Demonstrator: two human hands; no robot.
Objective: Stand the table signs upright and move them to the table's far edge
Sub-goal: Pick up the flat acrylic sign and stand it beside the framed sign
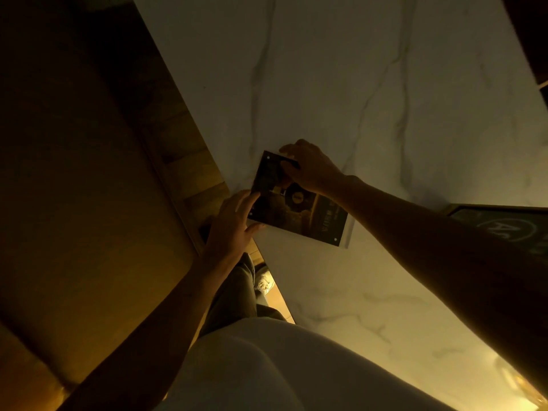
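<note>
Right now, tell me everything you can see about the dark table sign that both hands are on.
The dark table sign is a flat rectangular panel, seemingly clear acrylic over a dark printed insert, with small studs at its corners and a round emblem near the middle; the print is too dim to read. It lies on the marble table close to its left edge, one end lifted slightly. The right hand has a grip on the far end, while the left hand touches the near left corner with its fingertips.

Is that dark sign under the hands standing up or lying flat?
Lying flat: the dark sign shows its whole printed face upward on the marble table.
</note>
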